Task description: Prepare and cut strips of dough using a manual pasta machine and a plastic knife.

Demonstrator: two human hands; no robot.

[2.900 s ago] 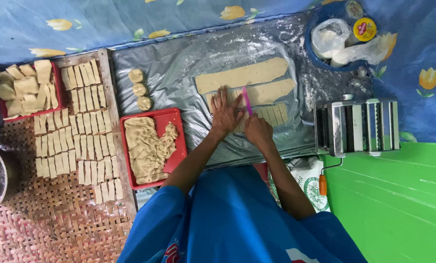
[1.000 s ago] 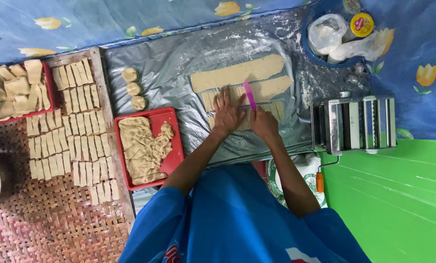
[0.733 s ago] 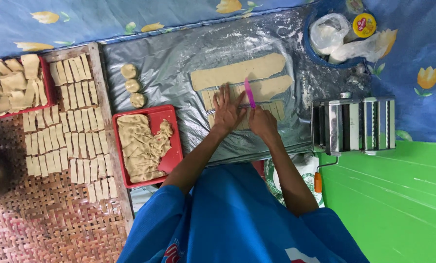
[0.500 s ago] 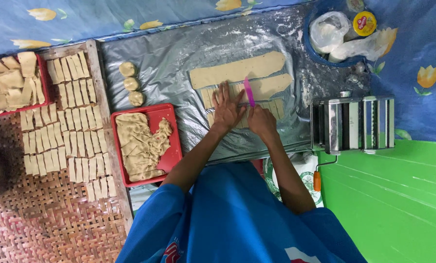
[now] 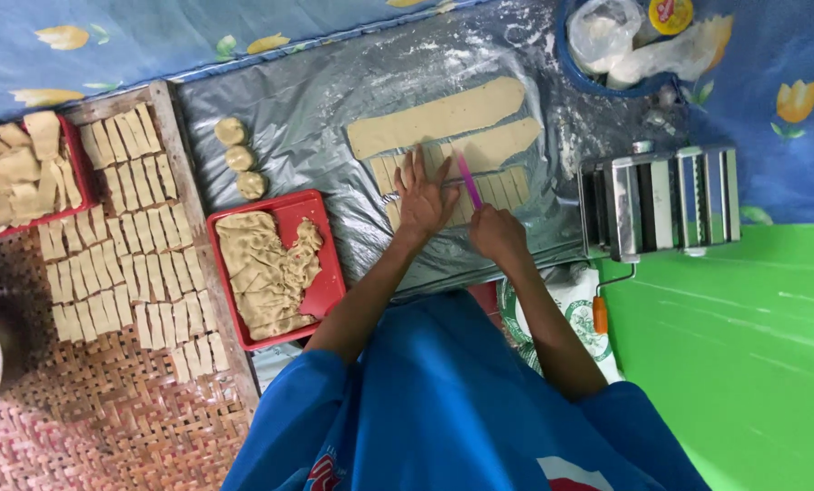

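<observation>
My left hand (image 5: pixel 422 197) lies flat, fingers spread, on a cut strip of tan dough (image 5: pixel 493 189) on the floured plastic sheet (image 5: pixel 316 118). My right hand (image 5: pixel 496 234) grips a thin pink knife (image 5: pixel 468 180) whose blade rests across that strip, just right of the left fingers. Beyond them lie two longer uncut dough strips, one at the back (image 5: pixel 436 116) and one shorter (image 5: pixel 502 144).
Three dough balls (image 5: pixel 239 158) sit left of the strips. A red tray (image 5: pixel 320 238) holds crumpled dough sheets. Several cut rectangles (image 5: pixel 125 245) lie in rows on a woven mat; another red tray (image 5: pixel 16 168) holds a pile. A metal pasta roller (image 5: pixel 661 200) stands right, a blue bowl (image 5: pixel 575 64) with bags behind.
The pink knife has shifted slightly along the dough strip while the left hand stayed pressed on it. The view has drifted a little.
</observation>
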